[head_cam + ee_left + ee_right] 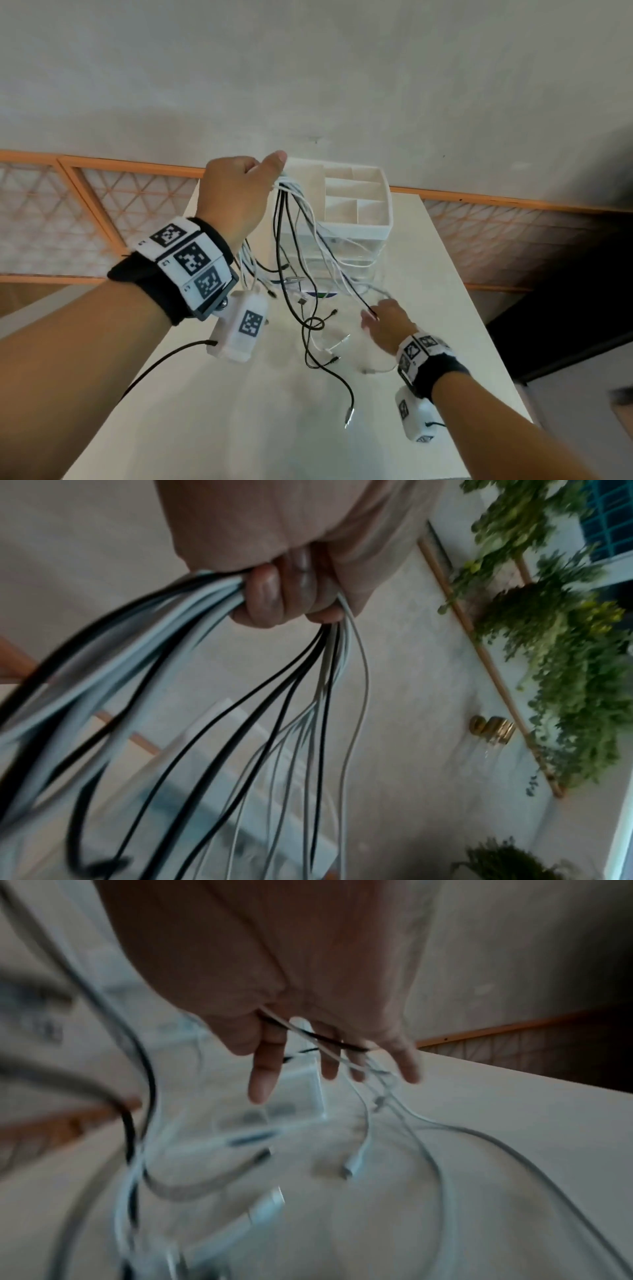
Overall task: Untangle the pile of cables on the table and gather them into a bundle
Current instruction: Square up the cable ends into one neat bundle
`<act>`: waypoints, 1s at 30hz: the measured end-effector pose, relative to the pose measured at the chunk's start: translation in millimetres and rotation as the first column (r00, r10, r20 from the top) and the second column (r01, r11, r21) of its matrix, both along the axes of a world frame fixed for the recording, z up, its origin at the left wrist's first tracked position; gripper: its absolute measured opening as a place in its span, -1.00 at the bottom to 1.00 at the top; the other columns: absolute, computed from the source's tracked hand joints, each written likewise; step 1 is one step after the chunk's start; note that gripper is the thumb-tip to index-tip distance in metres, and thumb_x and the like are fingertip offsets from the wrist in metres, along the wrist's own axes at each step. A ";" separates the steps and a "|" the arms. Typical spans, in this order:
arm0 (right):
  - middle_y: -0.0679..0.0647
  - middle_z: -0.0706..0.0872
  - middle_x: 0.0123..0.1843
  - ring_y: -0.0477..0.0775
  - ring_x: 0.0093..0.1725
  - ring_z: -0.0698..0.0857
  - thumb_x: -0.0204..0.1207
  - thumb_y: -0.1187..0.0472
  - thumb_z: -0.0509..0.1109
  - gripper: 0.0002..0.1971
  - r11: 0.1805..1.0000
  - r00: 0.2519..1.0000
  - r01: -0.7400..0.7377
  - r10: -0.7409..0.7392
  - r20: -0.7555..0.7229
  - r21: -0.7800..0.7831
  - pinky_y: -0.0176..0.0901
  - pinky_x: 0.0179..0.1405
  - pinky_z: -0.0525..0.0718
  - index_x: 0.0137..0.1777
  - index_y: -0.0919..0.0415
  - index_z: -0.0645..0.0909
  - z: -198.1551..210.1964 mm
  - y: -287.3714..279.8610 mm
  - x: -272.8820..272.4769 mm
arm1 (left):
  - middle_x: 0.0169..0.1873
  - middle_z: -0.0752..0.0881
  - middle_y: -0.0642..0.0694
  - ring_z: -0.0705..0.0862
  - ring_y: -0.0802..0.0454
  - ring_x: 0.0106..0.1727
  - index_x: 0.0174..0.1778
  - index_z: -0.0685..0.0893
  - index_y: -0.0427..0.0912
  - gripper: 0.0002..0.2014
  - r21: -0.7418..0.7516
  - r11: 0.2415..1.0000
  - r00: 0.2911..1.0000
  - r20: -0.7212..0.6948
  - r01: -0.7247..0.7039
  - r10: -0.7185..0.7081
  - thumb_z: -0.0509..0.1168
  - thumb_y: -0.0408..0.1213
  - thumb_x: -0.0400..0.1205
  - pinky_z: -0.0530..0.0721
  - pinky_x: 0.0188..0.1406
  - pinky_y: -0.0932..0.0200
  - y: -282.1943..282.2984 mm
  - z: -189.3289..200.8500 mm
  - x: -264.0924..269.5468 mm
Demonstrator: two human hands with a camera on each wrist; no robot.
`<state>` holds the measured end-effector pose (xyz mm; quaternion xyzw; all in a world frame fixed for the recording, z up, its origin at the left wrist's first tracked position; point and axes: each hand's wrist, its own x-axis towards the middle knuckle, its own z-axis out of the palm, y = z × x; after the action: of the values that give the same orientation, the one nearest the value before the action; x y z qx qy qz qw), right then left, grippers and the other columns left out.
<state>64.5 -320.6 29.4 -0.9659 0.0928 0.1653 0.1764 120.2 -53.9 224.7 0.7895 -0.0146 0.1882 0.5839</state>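
Forearms enter from the near edge of the head view, each wrist wearing a dark band with black-and-white coded tags and a small white camera housing beneath it. Right hand [388,325], low over the white desk [445,274], has its fingers mostly extended and pointing down; in the right wrist view one black and one white strand cross the fingers [263,1074] and run in by the thumb, though blur hides how firmly they are pinched. Loose plug ends of the cables [308,246] lie on the desk just left of this hand, including a black strand that trails toward the near edge. Left hand [239,195], raised well above the desk, is clenched round the gathered upper part of the cables; the left wrist view shows its curled fingers [270,593] wrapped about black and white strands [240,723] that leave the fist on both sides and hang downward. Behind the hanging strands stands a white compartmented organiser [356,202] on clear drawers, at the far end of the desk. Beyond it, an orange-framed lattice panel [102,205] runs along a pale wall.
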 end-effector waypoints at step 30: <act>-0.17 0.43 0.62 -0.10 0.48 0.53 0.26 -0.14 0.69 0.07 0.861 0.900 -0.224 0.003 0.436 0.457 -0.04 0.39 0.60 0.71 -0.16 0.14 151.9 20.4 -10.7 | -0.73 0.27 0.12 0.25 0.09 -0.65 -0.52 0.40 -0.37 -0.38 0.135 0.968 0.977 -0.046 0.213 -0.209 0.39 0.06 0.62 0.32 -0.46 0.21 -8.6 21.9 -19.8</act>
<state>53.8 -300.2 181.3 -0.9041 -0.0516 -0.0181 0.4239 100.4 -62.4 246.6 0.8252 -0.1024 0.1111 0.5443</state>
